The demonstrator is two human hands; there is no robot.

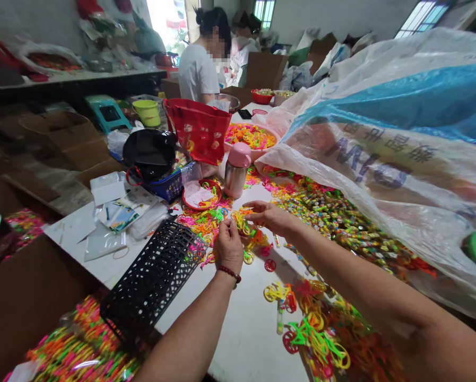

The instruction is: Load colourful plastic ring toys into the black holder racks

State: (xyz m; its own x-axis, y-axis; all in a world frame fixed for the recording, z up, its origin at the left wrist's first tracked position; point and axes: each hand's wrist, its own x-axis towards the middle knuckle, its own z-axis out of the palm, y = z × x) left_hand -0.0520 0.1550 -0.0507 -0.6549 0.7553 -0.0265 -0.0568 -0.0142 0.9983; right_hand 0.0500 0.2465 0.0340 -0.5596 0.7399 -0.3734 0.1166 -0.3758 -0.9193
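Plastic pieces point(242, 218) in yellow are found between the two hands, above the white table point(238, 329), with orange ones hanging just below. The left hand point(228, 245) is seen from the back; its fingers are curled in and drawn together, with the thumb tip up beside the index finger, and whatever may be pinched inside is hidden by the hand itself. A beaded bracelet point(230, 274) is worn on that wrist. The right hand point(266, 215) is reached in from the other side, its fingers stretched out and somewhat apart, with the yellow pieces met at their tips; whether any are gripped there cannot be told. Just beyond the hands, a loose heap point(206, 223) of pink, orange and green pieces is spread on the table, near a pink-lidded flask point(236, 172) and a small red dish point(202, 195). To the left of the left hand, a black basket point(154, 276) is set at the table's edge. Beyond the right forearm, a large pile of small tubes point(333, 223) is partly covered by a plastic sack point(381, 143).
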